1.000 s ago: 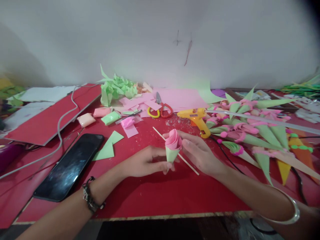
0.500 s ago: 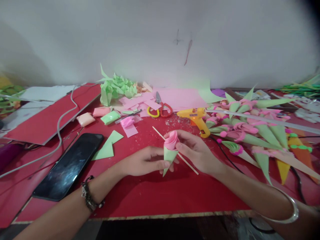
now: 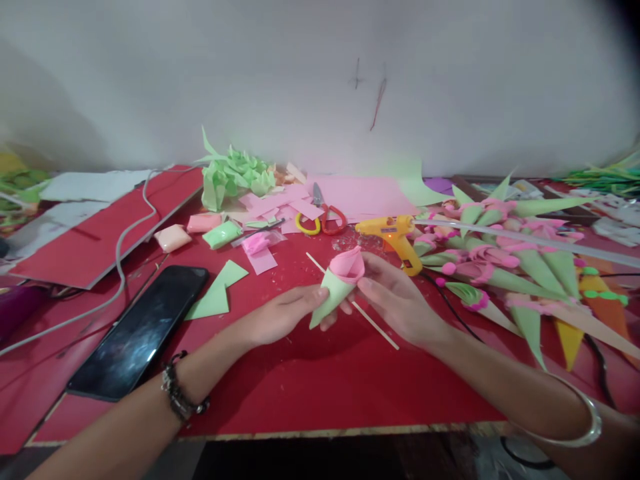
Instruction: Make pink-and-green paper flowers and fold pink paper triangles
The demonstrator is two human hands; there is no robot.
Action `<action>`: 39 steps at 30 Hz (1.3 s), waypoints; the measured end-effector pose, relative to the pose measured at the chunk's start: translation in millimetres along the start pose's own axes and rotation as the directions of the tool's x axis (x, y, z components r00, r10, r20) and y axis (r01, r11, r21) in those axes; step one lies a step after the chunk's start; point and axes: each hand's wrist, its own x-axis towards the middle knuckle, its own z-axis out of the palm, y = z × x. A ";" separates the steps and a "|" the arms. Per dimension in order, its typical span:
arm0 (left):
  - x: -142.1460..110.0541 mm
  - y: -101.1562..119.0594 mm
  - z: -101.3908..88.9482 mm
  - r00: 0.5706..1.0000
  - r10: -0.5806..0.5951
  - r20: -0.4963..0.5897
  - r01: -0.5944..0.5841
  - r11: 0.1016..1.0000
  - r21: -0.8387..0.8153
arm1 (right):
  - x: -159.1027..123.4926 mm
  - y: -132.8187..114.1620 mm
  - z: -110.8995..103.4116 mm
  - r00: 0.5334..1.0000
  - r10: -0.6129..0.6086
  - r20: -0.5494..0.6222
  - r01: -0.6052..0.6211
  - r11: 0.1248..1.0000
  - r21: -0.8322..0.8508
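Note:
Both my hands hold a small paper flower (image 3: 336,283), a green cone with a pink rolled bloom at its top. My left hand (image 3: 280,317) pinches the green cone from the left. My right hand (image 3: 395,297) grips it from the right, fingers near the pink bloom. The cone is tilted, its tip pointing down and left. A thin wooden stick (image 3: 373,327) lies on the red table (image 3: 320,387) under my hands.
A yellow glue gun (image 3: 393,233) lies just behind my right hand. Scissors (image 3: 323,217) rest on pink paper. A black phone (image 3: 137,330) and a green paper triangle (image 3: 217,293) lie left. Several finished cone flowers (image 3: 500,267) pile up at the right. A grey cable (image 3: 120,260) crosses the left side.
The flower has been lifted a little and tilted, its green tip swinging out to the lower left. My left fingers have straightened along the cone.

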 end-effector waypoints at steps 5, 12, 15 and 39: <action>2.5 -2.6 3.1 0.988 -0.033 -0.154 0.047 0.995 0.090 | 1.4 3.2 -1.2 0.994 -0.012 -0.105 0.003 0.996 -0.087; 1.0 -7.5 7.9 0.973 -0.001 -0.232 0.042 0.984 0.173 | 0.8 5.3 -1.4 0.995 0.024 -0.095 -0.032 0.996 -0.081; 1.2 -8.1 6.8 0.974 0.061 -0.216 0.006 0.955 0.298 | 0.8 6.0 -0.9 0.994 0.022 -0.103 -0.032 0.995 -0.095; 0.8 0.9 8.7 0.960 0.152 -0.236 0.057 0.720 0.692 | -4.8 18.8 -2.9 0.993 0.082 -0.081 -0.083 0.997 -0.008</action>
